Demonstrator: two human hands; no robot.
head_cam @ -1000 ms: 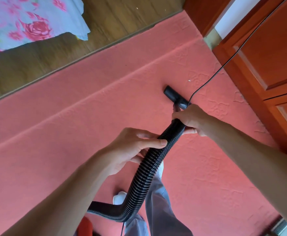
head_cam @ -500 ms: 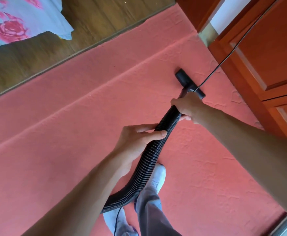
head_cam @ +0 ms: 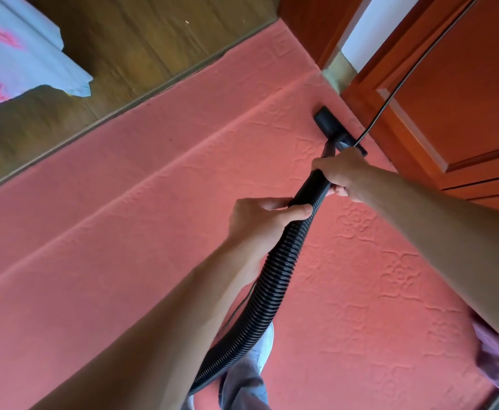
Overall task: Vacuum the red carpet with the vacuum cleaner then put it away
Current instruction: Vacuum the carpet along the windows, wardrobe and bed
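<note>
We are holding the black ribbed flexible vacuum hose (head_cam: 274, 279) with both hands, and it is running from 7 o'clock near our feet up toward 1 o'clock. Our right hand (head_cam: 343, 173) is leading, its fingers (head_cam: 338, 191) wrapping tightly round the smooth black cuff at the hose's front end. Our left hand (head_cam: 260, 220) is sitting just behind it at 7 o'clock, fingers and thumb clenching the ribbed part.

The flat black plastic floor nozzle (head_cam: 329, 125) is lying just past the right hand, at 12 o'clock from its knuckles, and is resting on the red embossed carpet (head_cam: 123, 261). Its long axis is running from 10 o'clock to 4 o'clock, across the line of the hose. Its far edge is sitting just beside the base of the reddish-brown wooden cabinet (head_cam: 464, 99). A thin black power cord (head_cam: 405, 81) is hanging in front of the cabinet, down toward the nozzle.

We are judging that a forward stroke is running out of room here, since the cabinet is blocking 1 o'clock. The coming move is therefore calling for a pull back toward 7 o'clock, or a slide along the nozzle's own axis toward 10 o'clock, led by the nearer right hand. The cleaner's body is lying out of view.
</note>
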